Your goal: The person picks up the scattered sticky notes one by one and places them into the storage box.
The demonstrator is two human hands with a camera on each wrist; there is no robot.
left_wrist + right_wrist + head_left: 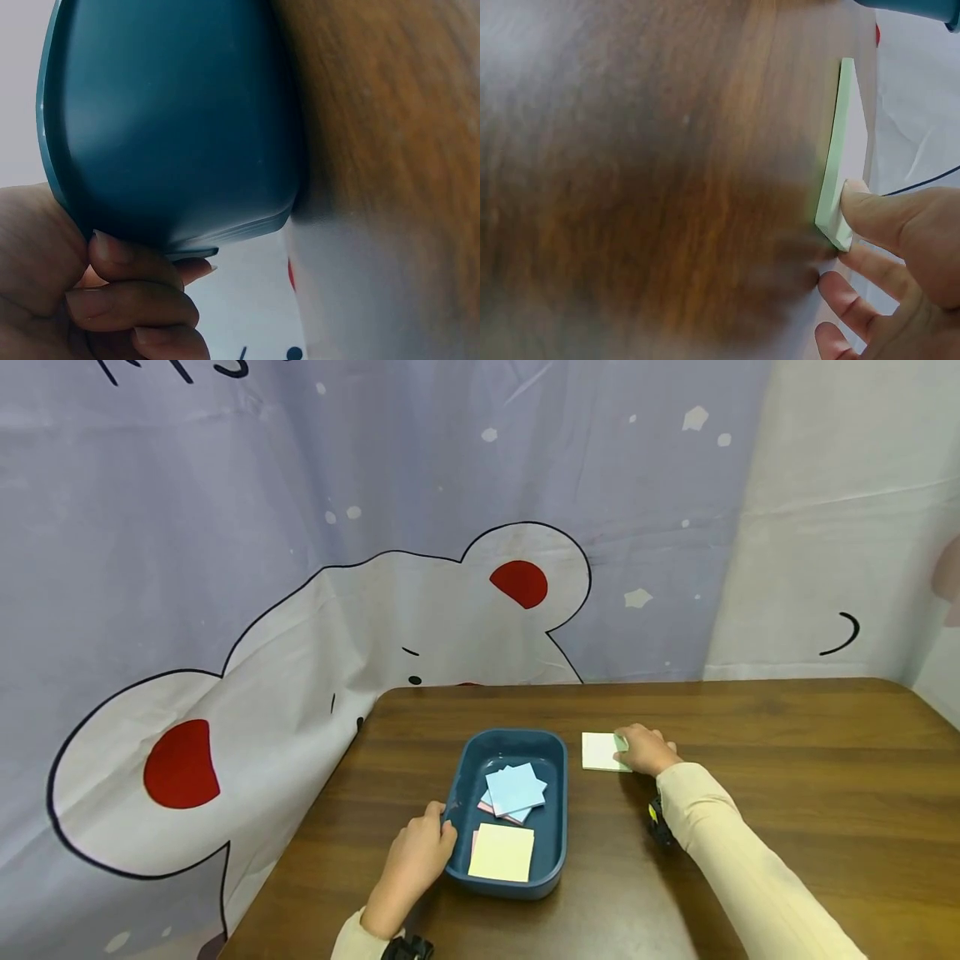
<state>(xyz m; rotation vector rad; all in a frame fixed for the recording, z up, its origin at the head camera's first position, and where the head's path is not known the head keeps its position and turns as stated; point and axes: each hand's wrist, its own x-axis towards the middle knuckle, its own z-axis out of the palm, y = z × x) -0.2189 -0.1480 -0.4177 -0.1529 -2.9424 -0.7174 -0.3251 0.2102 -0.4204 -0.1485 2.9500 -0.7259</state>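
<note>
In the head view a dark blue plastic bin (552,777) stands on the table, holding two groups of sticky notes: light blue sheets (516,787) over pink, and a yellow pad (502,852) over pink. My left hand (422,847) grips the bin's left rim, and the left wrist view shows its fingers (135,304) curled at the corner. To the right of the bin lies a pale green sticky note pad (598,752). My right hand (647,750) pinches its right end; in the right wrist view the thumb (874,214) presses on the top face, fingers at the corner edge.
The brown wooden table (810,760) stretches to the right, beyond the right forearm. Behind its far edge hangs a printed cloth (420,460) with a white cartoon animal. Both wrists carry dark straps with devices.
</note>
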